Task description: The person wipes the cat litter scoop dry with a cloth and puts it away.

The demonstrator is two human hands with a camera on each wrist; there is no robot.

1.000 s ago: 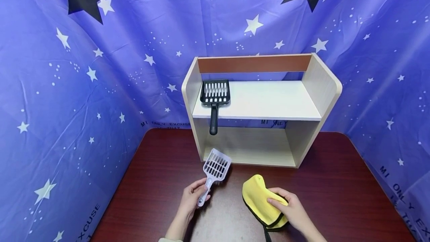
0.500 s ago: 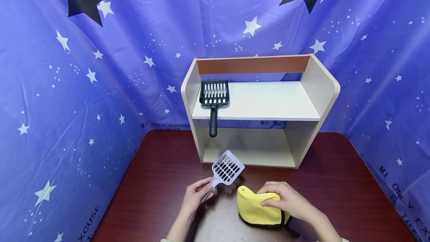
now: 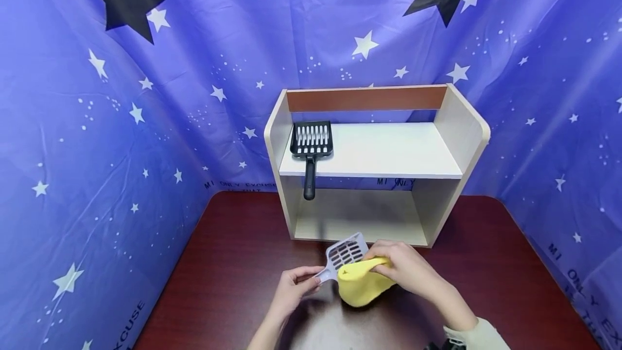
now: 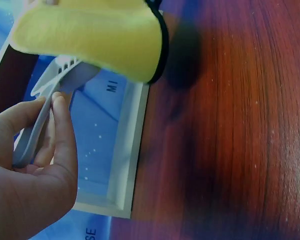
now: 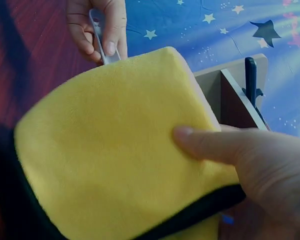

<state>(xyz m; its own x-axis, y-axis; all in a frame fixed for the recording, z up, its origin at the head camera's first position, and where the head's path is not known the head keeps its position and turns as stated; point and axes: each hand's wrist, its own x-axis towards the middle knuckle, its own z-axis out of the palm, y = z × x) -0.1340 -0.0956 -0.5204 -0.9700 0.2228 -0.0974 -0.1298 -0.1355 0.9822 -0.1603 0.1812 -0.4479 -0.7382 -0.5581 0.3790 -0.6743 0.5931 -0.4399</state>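
Note:
My left hand [image 3: 291, 291] grips the handle of a pale slotted litter scoop [image 3: 346, 251] above the table, its head pointing up and to the right. A folded yellow cloth [image 3: 362, 285] with black edging hangs from my right hand [image 3: 400, 266], pinched between thumb and fingers. In the head view the cloth overlaps the lower right of the scoop's head; whether they touch I cannot tell. The right wrist view has the cloth [image 5: 115, 145] spread large, covering most of the scoop. Left wrist view: thumb and fingers pinch the scoop's handle [image 4: 35, 130] beneath the cloth [image 4: 90, 40].
Behind the hands stands a two-level wooden shelf [image 3: 369, 174]. A black slotted scoop [image 3: 311, 147] lies on its upper board at the left, handle jutting over the front edge. The dark red table [image 3: 218, 263] extends to both sides, with starry blue curtains [image 3: 233, 58] around it.
The scoop has moved right and tipped further sideways. My right hand has brought the cloth up and left, onto or in front of the scoop's head. The camera view has shifted slightly.

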